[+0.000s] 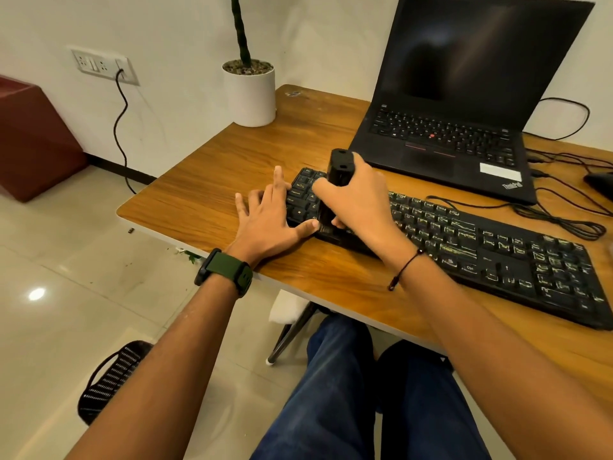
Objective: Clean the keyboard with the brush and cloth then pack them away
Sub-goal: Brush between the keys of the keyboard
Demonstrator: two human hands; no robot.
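The left hand (265, 220), fingers spread flat, steadies the left end of the long black dusty keyboard (464, 240) on the wooden desk (212, 180). The right hand (356, 197) grips the upright black brush (336, 180), bristles on the leftmost keys. Brushing seems barely begun; no cloth shows.

Warm, even indoor light, bright glare spot on the glossy floor tiles (36, 293) at near left, soft shadows under the table (205, 180), wide-angle bending at edges, slight motion blur on the right hand (358, 200)

Wood table (212, 180) w/ keyboard (497, 247), laptop (457, 127), plant pot (249, 94), cables (564, 220).
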